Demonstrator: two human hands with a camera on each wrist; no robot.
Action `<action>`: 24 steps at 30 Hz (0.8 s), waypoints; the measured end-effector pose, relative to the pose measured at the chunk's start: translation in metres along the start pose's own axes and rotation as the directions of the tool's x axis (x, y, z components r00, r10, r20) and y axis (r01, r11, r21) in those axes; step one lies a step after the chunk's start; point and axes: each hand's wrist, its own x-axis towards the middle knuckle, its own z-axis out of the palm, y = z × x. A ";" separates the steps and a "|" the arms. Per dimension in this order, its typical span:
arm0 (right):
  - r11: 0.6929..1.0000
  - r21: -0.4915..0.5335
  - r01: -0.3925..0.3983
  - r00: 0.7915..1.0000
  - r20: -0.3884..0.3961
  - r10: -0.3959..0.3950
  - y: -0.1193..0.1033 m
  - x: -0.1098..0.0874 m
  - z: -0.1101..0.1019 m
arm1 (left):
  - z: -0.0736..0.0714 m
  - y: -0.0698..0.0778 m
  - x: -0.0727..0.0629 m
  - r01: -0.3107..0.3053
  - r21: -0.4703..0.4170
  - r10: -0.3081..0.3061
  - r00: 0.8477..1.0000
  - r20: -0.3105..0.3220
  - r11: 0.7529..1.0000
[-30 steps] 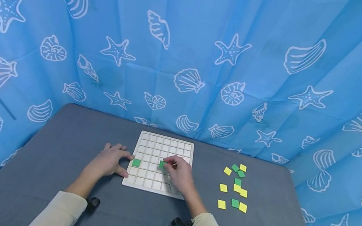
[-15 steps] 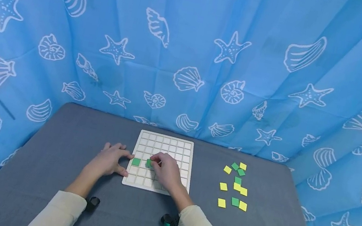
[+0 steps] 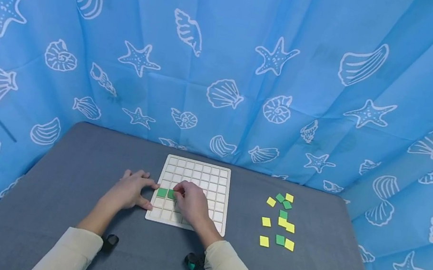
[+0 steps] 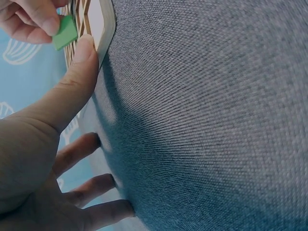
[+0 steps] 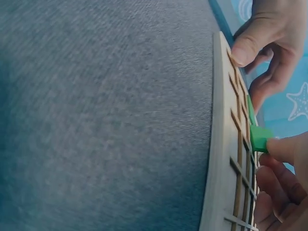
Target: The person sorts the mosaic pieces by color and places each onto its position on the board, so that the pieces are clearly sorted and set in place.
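A white square board [image 3: 216, 172] with a raised grid lies on the table. One green square tile [image 3: 162, 192] sits in a cell by its left edge. My right hand [image 3: 192, 202] pinches a second green tile [image 5: 260, 138] between thumb and fingers, over the cell just right of the first. In the right wrist view this tile is tilted above the grid. My left hand [image 3: 130, 191] rests at the board's left side, fingers spread and fairly straight. Its thumb [image 4: 83, 50] touches the board's rim in the left wrist view, while other fingertips rest on the tabletop.
Loose yellow tiles [image 3: 264, 241] and green tiles [image 3: 280, 240] lie scattered on the grey cloth-covered table [image 3: 146, 262], right of the board. A blue curtain [image 3: 229, 60] with white shell prints hangs behind and along the sides.
My right hand has moved left across the board, carrying the green tile from near the middle to beside the first green tile. My left hand has stayed at the board's edge.
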 end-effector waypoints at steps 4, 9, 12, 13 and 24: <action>0.997 -0.072 0.029 0.999 -0.013 -0.030 0.001 -0.001 0.002 | 0.000 0.000 0.000 0.002 -0.006 -0.002 1.000 0.002 1.000; 0.986 -0.147 0.081 0.995 -0.052 -0.090 0.004 -0.004 0.005 | 0.000 0.000 0.000 0.001 -0.003 -0.001 1.000 0.008 1.000; 0.978 -0.180 0.107 0.991 -0.056 -0.119 0.004 -0.006 0.004 | -0.001 0.000 0.000 -0.002 -0.003 0.002 1.000 0.008 1.000; 0.974 -0.192 0.117 0.990 -0.051 -0.129 0.004 -0.007 0.004 | -0.001 0.000 0.000 -0.004 -0.005 0.004 1.000 0.007 1.000; 0.907 -0.362 0.217 0.970 -0.027 -0.243 0.001 -0.013 0.000 | 0.000 0.000 0.001 -0.008 0.006 0.007 1.000 0.006 1.000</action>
